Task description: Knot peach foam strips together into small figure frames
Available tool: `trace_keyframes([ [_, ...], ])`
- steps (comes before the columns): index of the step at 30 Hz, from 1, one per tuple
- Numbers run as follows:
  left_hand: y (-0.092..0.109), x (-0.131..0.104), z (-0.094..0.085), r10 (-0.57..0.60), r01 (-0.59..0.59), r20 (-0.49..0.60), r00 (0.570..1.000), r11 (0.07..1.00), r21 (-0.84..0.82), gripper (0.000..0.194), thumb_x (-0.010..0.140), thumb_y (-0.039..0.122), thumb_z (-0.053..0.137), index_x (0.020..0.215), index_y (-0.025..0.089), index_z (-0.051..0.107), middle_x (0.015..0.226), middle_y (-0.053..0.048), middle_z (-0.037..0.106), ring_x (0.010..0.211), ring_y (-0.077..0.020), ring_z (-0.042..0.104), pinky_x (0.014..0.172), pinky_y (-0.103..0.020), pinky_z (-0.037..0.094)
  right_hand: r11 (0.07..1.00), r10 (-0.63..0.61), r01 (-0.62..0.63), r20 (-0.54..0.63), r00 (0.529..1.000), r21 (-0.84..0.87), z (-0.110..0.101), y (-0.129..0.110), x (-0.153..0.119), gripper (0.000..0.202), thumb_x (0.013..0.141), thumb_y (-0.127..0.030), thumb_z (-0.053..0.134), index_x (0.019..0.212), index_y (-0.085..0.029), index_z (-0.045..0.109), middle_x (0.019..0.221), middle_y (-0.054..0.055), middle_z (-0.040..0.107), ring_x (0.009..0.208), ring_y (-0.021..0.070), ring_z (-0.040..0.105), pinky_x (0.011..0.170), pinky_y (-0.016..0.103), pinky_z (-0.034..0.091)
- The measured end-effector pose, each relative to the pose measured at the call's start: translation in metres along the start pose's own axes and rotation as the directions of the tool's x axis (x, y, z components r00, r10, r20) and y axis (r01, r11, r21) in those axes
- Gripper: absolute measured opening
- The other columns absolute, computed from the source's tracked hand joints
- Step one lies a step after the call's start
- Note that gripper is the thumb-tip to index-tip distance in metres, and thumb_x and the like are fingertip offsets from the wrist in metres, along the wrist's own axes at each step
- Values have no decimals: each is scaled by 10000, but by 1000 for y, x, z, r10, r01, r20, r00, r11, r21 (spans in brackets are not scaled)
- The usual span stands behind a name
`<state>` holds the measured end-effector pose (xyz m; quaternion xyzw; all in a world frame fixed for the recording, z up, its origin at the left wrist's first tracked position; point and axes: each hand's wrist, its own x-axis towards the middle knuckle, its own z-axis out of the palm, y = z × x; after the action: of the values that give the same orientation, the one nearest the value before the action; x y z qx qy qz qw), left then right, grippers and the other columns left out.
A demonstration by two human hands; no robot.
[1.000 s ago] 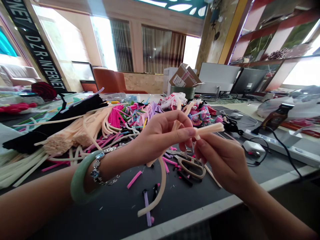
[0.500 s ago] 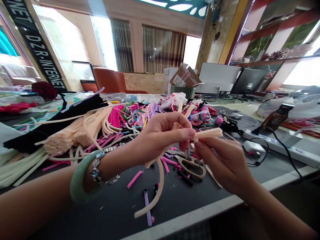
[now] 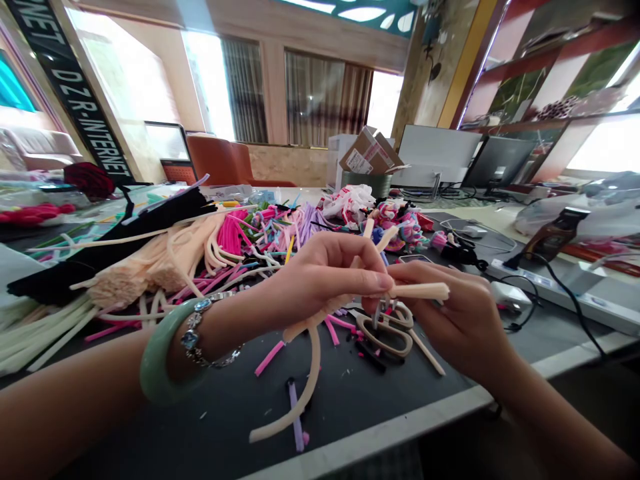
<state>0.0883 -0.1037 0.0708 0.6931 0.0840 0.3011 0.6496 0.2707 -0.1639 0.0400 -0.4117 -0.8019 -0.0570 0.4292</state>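
My left hand [image 3: 333, 270] is closed, thumb and fingers pinching a small bundle of cream pipe cleaners [image 3: 423, 291]. Their cut ends stick out to the right past the thumb. Two more ends rise behind the knuckles, and one long cream stem [image 3: 314, 373] curves down below the palm over the table. My right hand [image 3: 457, 313] is closed against the same bundle, with its fingertips behind it and partly hidden by my left fingers. Beneath the hands lies a pair of scissors [image 3: 383, 339] with beige handles, flat on the dark table.
Heaps of cream pipe cleaners [image 3: 150, 273], black ones [image 3: 105, 250] and bright pink ones [image 3: 233, 232] cover the left and back. Short offcuts, one of them purple [image 3: 295, 413], lie in front. At right are a power strip [image 3: 565, 293], a charger and cables.
My right hand has risen and turned, its fingers shifting behind the bundle. The bundle's cut ends sit slightly lower, and the hanging stem has swung left.
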Motion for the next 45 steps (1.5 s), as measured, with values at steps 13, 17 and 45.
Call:
trace_keyframes([
  [13,2,-2,-1,14,-34,39,999,819,573,125,778,243,631,727,130,617,584,32,535,555,-60,445,530,-195,354,956,-196,171,-84,977,-239,-10,1,1,129,775,-94,629,856,-192,654,780,10,666,714,122,587,703,260,446],
  [17,1,-4,0,72,-123,100,992,668,734,102,797,227,579,769,136,617,657,11,574,619,-85,503,563,-196,391,923,-225,191,-68,972,-333,-15,-1,0,107,766,-116,650,829,-200,668,753,16,667,725,147,595,721,301,457],
  [45,-6,-2,0,277,-70,-13,961,290,954,192,833,340,517,790,164,580,554,47,512,526,-95,447,610,-243,348,740,-396,302,-26,918,-601,-10,-12,-3,146,755,-114,650,888,-175,659,774,45,689,730,196,601,709,377,473],
])
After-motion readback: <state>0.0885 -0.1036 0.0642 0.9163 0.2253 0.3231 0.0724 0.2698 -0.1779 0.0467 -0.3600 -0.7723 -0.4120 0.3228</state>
